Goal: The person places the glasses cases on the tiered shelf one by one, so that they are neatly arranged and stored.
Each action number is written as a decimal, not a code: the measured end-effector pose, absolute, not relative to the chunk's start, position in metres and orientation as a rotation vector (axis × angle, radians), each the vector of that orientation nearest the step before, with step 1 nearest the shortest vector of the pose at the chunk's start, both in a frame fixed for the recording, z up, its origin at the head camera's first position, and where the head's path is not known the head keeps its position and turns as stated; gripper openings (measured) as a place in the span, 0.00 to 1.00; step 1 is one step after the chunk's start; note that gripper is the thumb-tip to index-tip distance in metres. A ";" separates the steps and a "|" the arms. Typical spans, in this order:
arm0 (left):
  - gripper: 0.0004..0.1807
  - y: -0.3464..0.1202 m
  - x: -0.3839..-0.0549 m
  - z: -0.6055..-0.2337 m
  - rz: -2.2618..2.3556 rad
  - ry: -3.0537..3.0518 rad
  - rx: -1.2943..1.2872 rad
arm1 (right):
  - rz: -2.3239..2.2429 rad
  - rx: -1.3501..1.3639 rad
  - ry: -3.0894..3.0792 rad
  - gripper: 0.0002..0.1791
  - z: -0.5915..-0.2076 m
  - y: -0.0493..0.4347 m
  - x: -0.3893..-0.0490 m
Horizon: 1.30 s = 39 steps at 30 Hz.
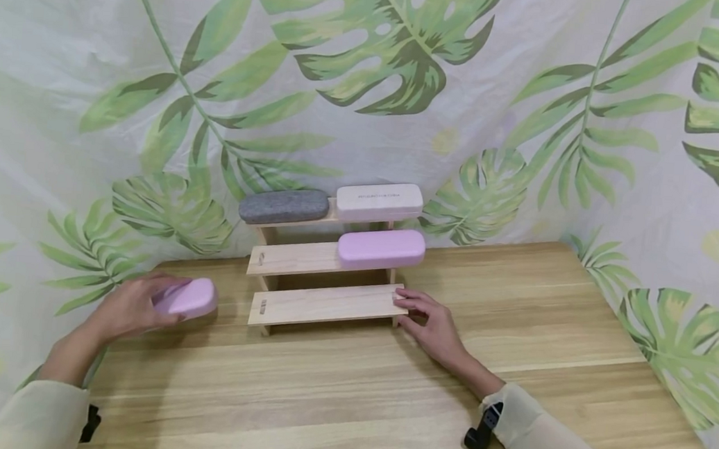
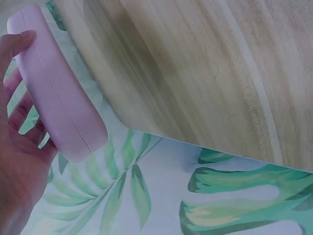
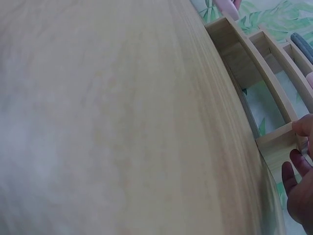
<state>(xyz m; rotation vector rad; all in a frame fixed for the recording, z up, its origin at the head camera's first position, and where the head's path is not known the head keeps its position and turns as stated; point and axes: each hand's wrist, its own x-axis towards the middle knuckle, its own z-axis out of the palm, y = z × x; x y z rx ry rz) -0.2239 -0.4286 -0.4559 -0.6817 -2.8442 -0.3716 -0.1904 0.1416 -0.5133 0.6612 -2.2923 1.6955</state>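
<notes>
My left hand point(image 1: 128, 308) grips a pink glasses case point(image 1: 196, 298) left of a three-step wooden display rack point(image 1: 322, 308). In the left wrist view the same case point(image 2: 61, 93) is closed, its seam running lengthwise, with the thumb on one side and fingers behind. At the rack's lowest step, my right hand point(image 1: 430, 325) pinches the right end, fingers on top and thumb lower. A lilac glasses case point(image 1: 383, 248) lies on the right half of the middle step. The top step carries a grey fabric-look case point(image 1: 284, 206) and a white case point(image 1: 380, 200) with small lettering.
The rack stands near the back edge of a wood-grain table point(image 1: 297, 401). Behind and beside the table hangs a pale cloth point(image 1: 353, 140) printed with green leaves. Black wrist-camera mounts point(image 1: 483, 431) sit at both sleeves.
</notes>
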 end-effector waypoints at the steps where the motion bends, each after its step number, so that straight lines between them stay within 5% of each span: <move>1: 0.39 -0.428 -0.224 -0.455 -0.369 -2.842 -0.683 | 1.695 0.662 -2.292 0.18 -0.513 0.142 -0.191; 33: 0.39 -0.376 -0.219 -0.400 -0.329 -2.699 -0.866 | 1.693 0.654 -2.329 0.17 -0.512 0.143 -0.193; 39: 0.38 -0.369 -0.219 -0.396 -0.334 -2.656 -0.901 | 1.676 0.657 -2.333 0.18 -0.535 0.147 -0.206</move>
